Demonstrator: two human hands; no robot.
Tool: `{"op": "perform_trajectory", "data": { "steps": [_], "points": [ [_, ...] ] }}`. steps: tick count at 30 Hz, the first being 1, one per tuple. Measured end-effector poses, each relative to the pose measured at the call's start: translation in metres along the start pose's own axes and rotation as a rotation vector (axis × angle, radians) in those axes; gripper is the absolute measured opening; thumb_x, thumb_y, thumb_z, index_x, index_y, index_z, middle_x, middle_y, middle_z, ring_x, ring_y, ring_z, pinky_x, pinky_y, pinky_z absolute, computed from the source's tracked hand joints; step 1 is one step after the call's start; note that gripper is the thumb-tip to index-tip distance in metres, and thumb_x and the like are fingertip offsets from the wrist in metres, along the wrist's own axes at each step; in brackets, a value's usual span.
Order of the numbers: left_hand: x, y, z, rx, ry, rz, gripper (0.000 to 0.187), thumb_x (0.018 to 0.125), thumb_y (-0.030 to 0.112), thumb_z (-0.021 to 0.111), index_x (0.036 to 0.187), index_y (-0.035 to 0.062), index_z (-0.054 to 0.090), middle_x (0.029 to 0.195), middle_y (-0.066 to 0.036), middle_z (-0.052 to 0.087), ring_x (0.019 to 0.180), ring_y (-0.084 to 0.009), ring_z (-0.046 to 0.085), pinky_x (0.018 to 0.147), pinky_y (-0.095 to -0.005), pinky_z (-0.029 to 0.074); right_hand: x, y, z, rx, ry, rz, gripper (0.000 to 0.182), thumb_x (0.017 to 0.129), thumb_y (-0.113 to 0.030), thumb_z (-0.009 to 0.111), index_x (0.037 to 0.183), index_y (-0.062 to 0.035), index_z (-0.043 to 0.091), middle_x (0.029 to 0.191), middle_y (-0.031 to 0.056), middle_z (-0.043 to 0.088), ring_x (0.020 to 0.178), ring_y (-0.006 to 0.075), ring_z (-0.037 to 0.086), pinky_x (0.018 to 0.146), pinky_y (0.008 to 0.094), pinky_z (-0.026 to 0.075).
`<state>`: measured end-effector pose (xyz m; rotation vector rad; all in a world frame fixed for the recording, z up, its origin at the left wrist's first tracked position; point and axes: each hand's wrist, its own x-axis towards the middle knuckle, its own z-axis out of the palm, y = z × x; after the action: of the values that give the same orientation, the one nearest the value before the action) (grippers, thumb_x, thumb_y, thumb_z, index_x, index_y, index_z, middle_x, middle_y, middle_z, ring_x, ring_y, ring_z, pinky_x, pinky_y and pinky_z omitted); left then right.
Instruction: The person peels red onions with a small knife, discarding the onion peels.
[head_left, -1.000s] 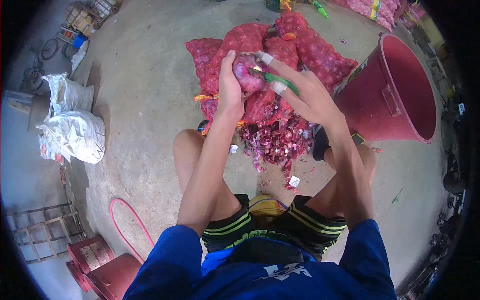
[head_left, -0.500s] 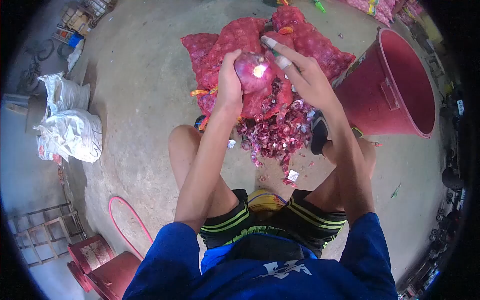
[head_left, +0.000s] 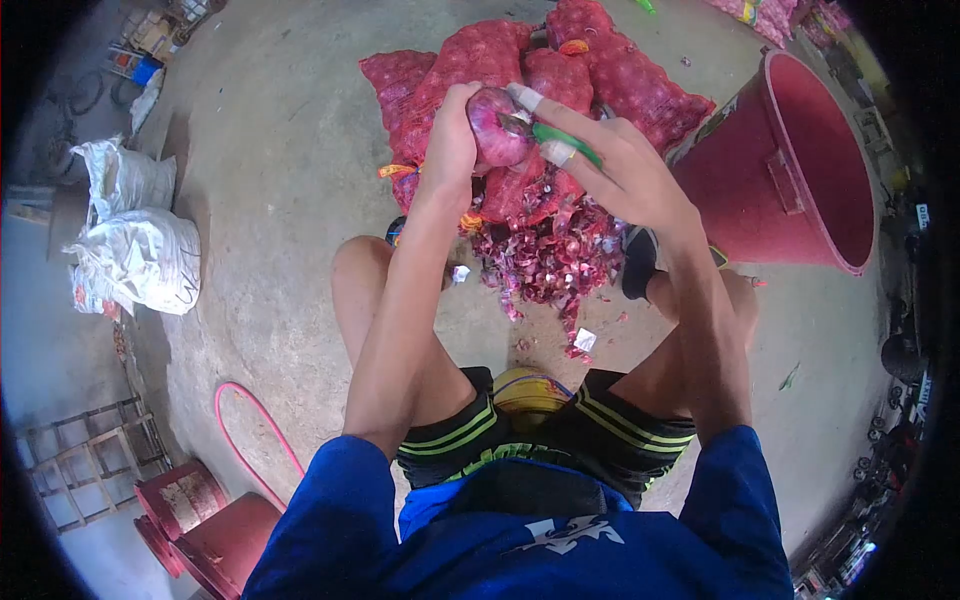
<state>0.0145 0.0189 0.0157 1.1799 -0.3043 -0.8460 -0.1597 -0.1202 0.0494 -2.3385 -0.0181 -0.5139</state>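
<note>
A purple-red onion [head_left: 497, 128] is held up by my left hand [head_left: 452, 145], which wraps round its left side. My right hand [head_left: 622, 165] grips a green-handled knife [head_left: 568, 142] at the onion's right side. White tape or wrapping covers two fingertips of that hand. The blade seems to meet the onion's cut end, though it is mostly hidden. Below both hands a heap of red onion skins [head_left: 550, 250] lies on the floor against the red mesh sacks [head_left: 480, 60] of onions.
A large red bin [head_left: 730, 190] stands at the right, close to my right arm. White sacks [head_left: 150, 260] sit at the left. Red containers [head_left: 225, 540] and a pink hose [head_left: 225, 430] are at the lower left. A yellow seat [head_left: 533, 392] shows between my legs.
The onion has turned so that its bright cut end no longer faces the camera. My right hand has shifted slightly down, and more of the green handle shows.
</note>
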Motion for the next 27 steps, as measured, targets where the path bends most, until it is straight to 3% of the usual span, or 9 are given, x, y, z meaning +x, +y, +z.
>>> {"op": "perform_trajectory", "data": {
  "steps": [7, 10, 12, 13, 14, 16, 17, 24, 27],
  "points": [
    [0.0, -0.009, 0.006, -0.035, 0.045, 0.049, 0.041, 0.107, 0.04, 0.048, 0.118, 0.0068, 0.069, 0.103, -0.008, 0.076, 0.089, -0.0229, 0.078, 0.066, -0.0448, 0.066, 0.008, 0.002, 0.005, 0.099, 0.005, 0.136, 0.044, 0.109, -0.02, 0.059, 0.152, -0.011, 0.061, 0.081, 0.0248, 0.065, 0.064, 0.0351, 0.064, 0.069, 0.044, 0.051],
    [-0.002, -0.006, 0.009, -0.029, -0.011, 0.056, 0.043, 0.108, 0.04, 0.046, 0.118, 0.006, 0.069, 0.105, -0.009, 0.077, 0.088, -0.0243, 0.078, 0.062, -0.0444, 0.066, 0.008, 0.014, 0.012, 0.104, 0.076, 0.14, 0.043, 0.111, -0.023, 0.057, 0.152, -0.0112, 0.062, 0.095, 0.0215, 0.075, 0.065, 0.0271, 0.066, 0.072, 0.042, 0.053],
    [-0.004, -0.006, 0.009, -0.078, -0.07, 0.078, 0.043, 0.108, 0.041, 0.046, 0.119, 0.0061, 0.069, 0.106, -0.01, 0.077, 0.088, -0.0245, 0.078, 0.063, -0.0445, 0.066, 0.012, 0.033, 0.019, 0.176, 0.323, 0.028, 0.043, 0.113, -0.026, 0.056, 0.153, -0.0117, 0.061, 0.118, 0.0149, 0.08, 0.082, 0.0194, 0.072, 0.084, 0.0383, 0.057],
    [-0.004, -0.006, 0.009, -0.125, -0.121, 0.101, 0.044, 0.108, 0.042, 0.046, 0.12, 0.0062, 0.069, 0.107, -0.01, 0.077, 0.089, -0.0247, 0.078, 0.063, -0.0446, 0.066, 0.012, 0.036, 0.011, 0.188, 0.295, 0.075, 0.044, 0.113, -0.027, 0.055, 0.154, -0.0122, 0.06, 0.133, 0.0111, 0.078, 0.107, 0.0157, 0.073, 0.1, 0.0358, 0.055],
    [-0.004, -0.006, 0.008, -0.125, -0.122, 0.103, 0.044, 0.108, 0.042, 0.046, 0.12, 0.0062, 0.069, 0.107, -0.01, 0.077, 0.089, -0.0247, 0.078, 0.063, -0.0446, 0.066, 0.009, 0.037, 0.005, 0.188, 0.295, 0.073, 0.044, 0.113, -0.027, 0.055, 0.154, -0.0122, 0.06, 0.133, 0.0111, 0.078, 0.107, 0.0157, 0.073, 0.1, 0.0358, 0.055],
    [-0.006, -0.001, 0.009, -0.133, -0.115, 0.023, 0.044, 0.108, 0.042, 0.047, 0.125, 0.0066, 0.068, 0.109, -0.011, 0.078, 0.091, -0.0248, 0.078, 0.065, -0.0432, 0.065, 0.007, 0.026, -0.007, 0.298, 0.138, 0.578, 0.045, 0.114, -0.028, 0.054, 0.155, -0.0112, 0.06, 0.138, 0.0146, 0.074, 0.117, 0.0171, 0.071, 0.107, 0.0352, 0.052],
    [-0.008, 0.002, 0.008, -0.133, -0.114, 0.027, 0.044, 0.108, 0.042, 0.047, 0.125, 0.0066, 0.068, 0.109, -0.011, 0.078, 0.091, -0.0248, 0.078, 0.065, -0.0432, 0.065, 0.004, 0.037, -0.003, 0.236, 0.217, 0.414, 0.048, 0.113, -0.031, 0.056, 0.156, -0.0108, 0.058, 0.133, 0.0161, 0.074, 0.112, 0.0187, 0.071, 0.103, 0.0366, 0.053],
    [-0.013, 0.015, 0.0, -0.207, -0.267, -0.129, 0.048, 0.108, 0.047, 0.054, 0.133, 0.0074, 0.066, 0.115, -0.011, 0.077, 0.091, -0.0253, 0.076, 0.073, -0.0362, 0.059, -0.002, 0.034, -0.009, 0.226, 0.138, 0.579, 0.059, 0.11, -0.036, 0.06, 0.161, -0.0068, 0.05, 0.13, 0.0224, 0.073, 0.106, 0.0228, 0.071, 0.1, 0.0364, 0.054],
    [-0.009, 0.014, -0.001, -0.228, -0.223, -0.118, 0.053, 0.108, 0.053, 0.056, 0.135, 0.0088, 0.065, 0.116, -0.009, 0.076, 0.088, -0.0245, 0.074, 0.073, -0.0341, 0.057, 0.0, 0.029, -0.007, 0.203, 0.183, 0.469, 0.061, 0.11, -0.035, 0.061, 0.162, -0.0052, 0.048, 0.113, 0.0199, 0.075, 0.092, 0.0207, 0.069, 0.091, 0.0359, 0.055]
  ]
}}
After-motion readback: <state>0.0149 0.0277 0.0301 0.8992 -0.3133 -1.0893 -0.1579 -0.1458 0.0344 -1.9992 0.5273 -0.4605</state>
